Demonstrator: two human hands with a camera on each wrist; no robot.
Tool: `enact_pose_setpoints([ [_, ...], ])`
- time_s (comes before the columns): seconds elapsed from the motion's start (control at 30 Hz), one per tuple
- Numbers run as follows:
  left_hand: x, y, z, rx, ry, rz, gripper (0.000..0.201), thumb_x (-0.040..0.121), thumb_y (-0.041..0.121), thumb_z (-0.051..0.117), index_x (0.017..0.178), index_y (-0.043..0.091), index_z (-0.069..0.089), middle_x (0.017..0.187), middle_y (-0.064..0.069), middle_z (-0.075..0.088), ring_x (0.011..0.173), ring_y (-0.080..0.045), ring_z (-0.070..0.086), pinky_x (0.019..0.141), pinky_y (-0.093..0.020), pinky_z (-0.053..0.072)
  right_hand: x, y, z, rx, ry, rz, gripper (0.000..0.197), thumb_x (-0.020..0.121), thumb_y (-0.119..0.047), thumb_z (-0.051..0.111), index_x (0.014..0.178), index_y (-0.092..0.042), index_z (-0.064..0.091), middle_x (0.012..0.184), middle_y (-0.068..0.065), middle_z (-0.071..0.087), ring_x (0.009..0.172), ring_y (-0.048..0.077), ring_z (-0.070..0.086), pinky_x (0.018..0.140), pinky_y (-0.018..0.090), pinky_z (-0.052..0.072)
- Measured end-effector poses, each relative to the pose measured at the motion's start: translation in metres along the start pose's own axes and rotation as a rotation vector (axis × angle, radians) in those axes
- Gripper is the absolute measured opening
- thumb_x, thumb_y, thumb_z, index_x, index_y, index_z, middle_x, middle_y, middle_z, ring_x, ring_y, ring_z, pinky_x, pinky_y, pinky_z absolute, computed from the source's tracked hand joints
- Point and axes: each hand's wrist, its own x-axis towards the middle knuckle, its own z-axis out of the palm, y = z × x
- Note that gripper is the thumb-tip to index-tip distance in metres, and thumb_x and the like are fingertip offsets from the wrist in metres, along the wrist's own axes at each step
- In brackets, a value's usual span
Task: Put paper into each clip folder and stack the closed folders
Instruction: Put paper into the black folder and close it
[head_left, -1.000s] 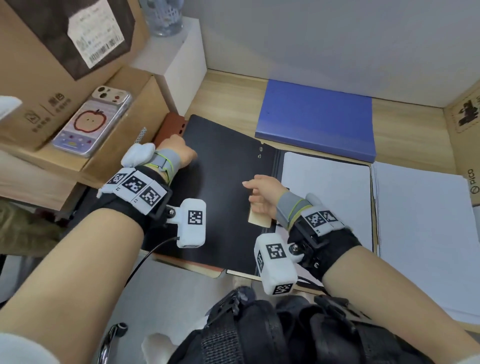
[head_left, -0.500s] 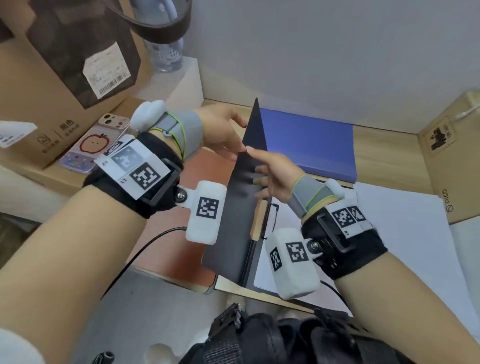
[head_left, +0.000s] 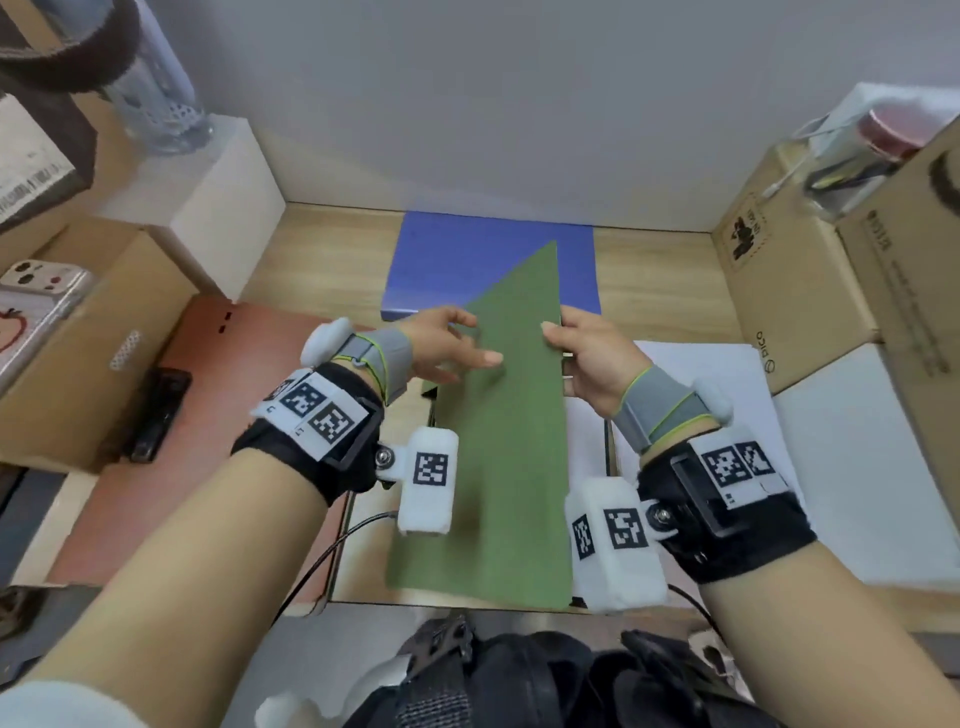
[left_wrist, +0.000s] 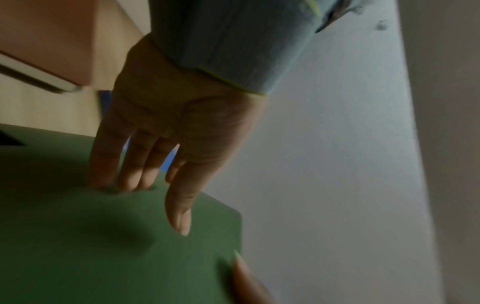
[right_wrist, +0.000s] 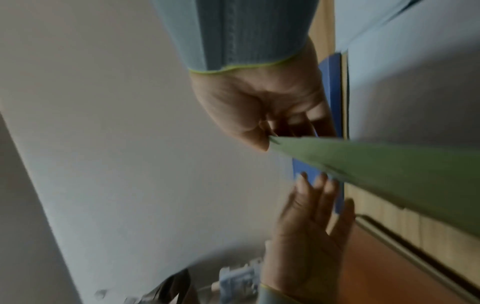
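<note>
A clip folder lies in front of me, its green cover (head_left: 509, 441) raised at a slant and leaning to the right over the white paper (head_left: 587, 431) inside. My left hand (head_left: 467, 345) lays straight fingers against the cover's green outer face; the left wrist view shows that hand (left_wrist: 145, 164) flat on the green cover (left_wrist: 103, 246). My right hand (head_left: 566, 338) pinches the cover's right edge, thumb on top. In the right wrist view the right hand (right_wrist: 259, 115) nips the thin green cover (right_wrist: 389, 174). A closed blue folder (head_left: 493, 254) lies behind.
A red-brown folder (head_left: 249, 353) lies flat at the left. A stack of white paper (head_left: 727, 395) sits at the right. Cardboard boxes (head_left: 805, 291) wall the right side; another box with a phone (head_left: 36, 301) stands left, and a white box (head_left: 218, 197) back left.
The cover went from flat open on the left, through upright, to leaning right with its green outside up. Both hands rose with it; the right hand now pinches its edge.
</note>
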Motion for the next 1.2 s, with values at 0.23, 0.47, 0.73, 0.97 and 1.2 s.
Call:
enact_pose_setpoints([
  [0.23,0.025,-0.057,0.028,0.064,0.164,-0.119,0.067,0.082,0.008,0.07,0.139,0.002,0.035,0.142,-0.014,0.047,0.129,-0.027,0.048,0.1,-0.027,0.036,0.009,0.069,-0.046,-0.121,0.148,0.094,0.033,0.092,0.004,0.038,0.115,-0.011,0.056,0.11,0.015,0.064,0.089,0.025,0.063,0.088,0.039,0.053],
  [0.47,0.04,-0.064,0.035,0.029,0.265,-0.071,0.062,0.079,0.003,0.071,0.134,0.003,0.041,0.133,-0.012,0.055,0.122,-0.025,0.053,0.095,-0.024,0.038,0.029,0.111,-0.046,-0.147,0.236,0.206,0.049,0.083,0.0,0.05,0.13,-0.011,0.041,0.128,0.015,0.057,0.112,0.034,0.058,0.099,0.049,0.046],
  [0.73,0.043,-0.075,0.015,0.029,0.356,-0.135,0.062,0.088,0.008,0.062,0.142,-0.001,0.032,0.137,-0.018,0.051,0.123,-0.031,0.053,0.104,-0.033,0.04,0.03,0.117,-0.042,-0.131,0.239,0.169,0.056,0.084,-0.003,0.051,0.137,-0.018,0.039,0.127,0.009,0.06,0.109,0.031,0.06,0.098,0.046,0.047],
  [0.97,0.03,-0.058,-0.017,-0.045,0.36,-0.048,0.019,0.094,0.032,0.054,0.096,0.015,0.062,0.08,0.004,0.064,0.056,-0.012,0.055,0.054,-0.024,0.033,0.034,0.121,-0.041,-0.067,0.246,0.149,0.056,0.084,-0.015,0.056,0.138,-0.023,0.041,0.128,0.006,0.06,0.112,0.029,0.06,0.101,0.047,0.046],
  [1.2,0.016,-0.014,-0.049,-0.286,0.363,0.074,0.019,0.082,0.036,0.067,0.073,0.022,0.059,0.058,0.009,0.058,0.042,-0.004,0.048,0.053,-0.02,0.036,0.043,0.088,-0.031,-0.059,0.232,0.054,0.043,0.091,-0.02,0.051,0.134,-0.021,0.047,0.125,0.001,0.06,0.11,0.023,0.06,0.102,0.041,0.045],
])
